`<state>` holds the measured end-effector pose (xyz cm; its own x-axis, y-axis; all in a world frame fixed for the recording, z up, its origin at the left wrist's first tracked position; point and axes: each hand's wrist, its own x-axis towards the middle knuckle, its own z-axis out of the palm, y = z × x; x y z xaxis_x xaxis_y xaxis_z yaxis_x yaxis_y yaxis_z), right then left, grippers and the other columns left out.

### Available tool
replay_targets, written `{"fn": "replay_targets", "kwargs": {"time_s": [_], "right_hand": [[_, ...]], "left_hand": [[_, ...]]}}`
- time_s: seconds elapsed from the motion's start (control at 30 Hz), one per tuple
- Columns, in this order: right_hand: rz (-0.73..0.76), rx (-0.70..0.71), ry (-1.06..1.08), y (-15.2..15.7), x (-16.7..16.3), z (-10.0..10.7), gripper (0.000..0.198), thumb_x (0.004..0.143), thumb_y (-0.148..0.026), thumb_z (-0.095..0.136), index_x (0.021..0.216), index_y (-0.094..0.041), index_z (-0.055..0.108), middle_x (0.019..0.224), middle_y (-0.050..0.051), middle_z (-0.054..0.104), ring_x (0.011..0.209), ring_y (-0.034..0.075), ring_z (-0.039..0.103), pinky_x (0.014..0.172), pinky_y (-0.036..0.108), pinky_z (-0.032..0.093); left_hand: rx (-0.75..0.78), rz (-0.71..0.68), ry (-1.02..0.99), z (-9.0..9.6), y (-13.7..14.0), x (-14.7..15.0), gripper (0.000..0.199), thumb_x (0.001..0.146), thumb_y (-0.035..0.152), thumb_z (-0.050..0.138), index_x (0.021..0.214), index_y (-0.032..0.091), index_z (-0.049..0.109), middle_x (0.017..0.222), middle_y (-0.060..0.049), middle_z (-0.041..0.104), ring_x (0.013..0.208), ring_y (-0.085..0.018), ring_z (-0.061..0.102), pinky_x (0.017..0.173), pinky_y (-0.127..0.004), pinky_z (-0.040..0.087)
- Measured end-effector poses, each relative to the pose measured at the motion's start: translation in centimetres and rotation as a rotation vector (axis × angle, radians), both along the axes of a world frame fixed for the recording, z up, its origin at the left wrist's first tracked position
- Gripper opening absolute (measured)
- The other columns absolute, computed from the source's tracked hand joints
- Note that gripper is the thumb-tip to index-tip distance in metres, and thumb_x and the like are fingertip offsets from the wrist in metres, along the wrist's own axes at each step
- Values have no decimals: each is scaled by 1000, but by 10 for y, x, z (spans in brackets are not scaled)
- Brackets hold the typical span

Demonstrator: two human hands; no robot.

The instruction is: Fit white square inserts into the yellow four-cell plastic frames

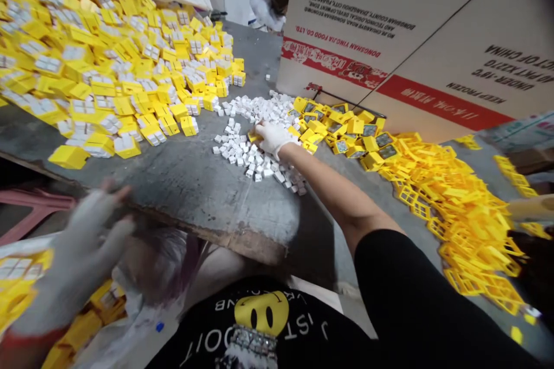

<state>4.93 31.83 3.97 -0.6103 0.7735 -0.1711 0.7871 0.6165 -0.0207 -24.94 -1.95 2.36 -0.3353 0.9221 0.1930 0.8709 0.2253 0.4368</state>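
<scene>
My right hand [274, 137], in a white glove, reaches into a pile of small white plastic cubes [246, 155] on the table. Its fingers are closed on a small yellow plastic block [254, 135], mostly hidden under the fingertips. My left hand [93, 248], also gloved, is blurred by motion off the table's front edge. Its fingers look spread, with nothing visible in them. Below it, yellow blocks with white faces [104, 300] lie in a plastic bag. Right of the cubes is a heap of yellow blocks with grey openings [367, 141].
A large mound of yellow-and-white blocks [130, 69] covers the left of the grey table [194, 184]. Thin yellow frames [459, 207] are heaped at right. A printed carton [389, 29] stands behind. A pink plastic stool or rack [34, 202] is at lower left.
</scene>
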Motion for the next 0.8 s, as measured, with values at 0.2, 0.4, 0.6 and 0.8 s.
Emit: {"fn": "replay_targets", "kwargs": {"time_s": [0.2, 0.4, 0.6, 0.8], "right_hand": [[26, -72, -9, -40, 66, 0, 50, 108, -26, 74, 157, -20, 85, 169, 23, 78, 157, 45, 74, 132, 57, 56], [118, -190, 259, 10, 107, 22, 42, 105, -33, 87, 147, -30, 91, 148, 6, 92, 134, 29, 87, 120, 40, 67], [99, -1, 88, 112, -9, 27, 76, 104, -36, 84, 178, -23, 72, 187, 21, 67, 172, 47, 65, 143, 63, 54], [184, -9, 38, 154, -118, -4, 75, 104, -45, 81, 176, -27, 73, 185, 19, 68, 171, 54, 62, 140, 78, 51]], "left_hand": [[-147, -246, -40, 1, 152, 60, 80, 110, 50, 47, 181, 21, 70, 198, -12, 57, 187, -37, 49, 155, -53, 40], [-97, -203, -7, -14, 286, 85, 79, 115, 41, 51, 189, 12, 59, 197, -24, 53, 185, -43, 49, 151, -58, 44], [-39, -172, -35, -44, 321, 85, 73, 117, 42, 53, 183, 13, 66, 186, -28, 63, 169, -48, 64, 142, -62, 52], [51, -199, -121, -63, 315, 79, 39, 117, 33, 57, 136, 25, 90, 150, -12, 87, 145, -35, 79, 133, -50, 60]]}}
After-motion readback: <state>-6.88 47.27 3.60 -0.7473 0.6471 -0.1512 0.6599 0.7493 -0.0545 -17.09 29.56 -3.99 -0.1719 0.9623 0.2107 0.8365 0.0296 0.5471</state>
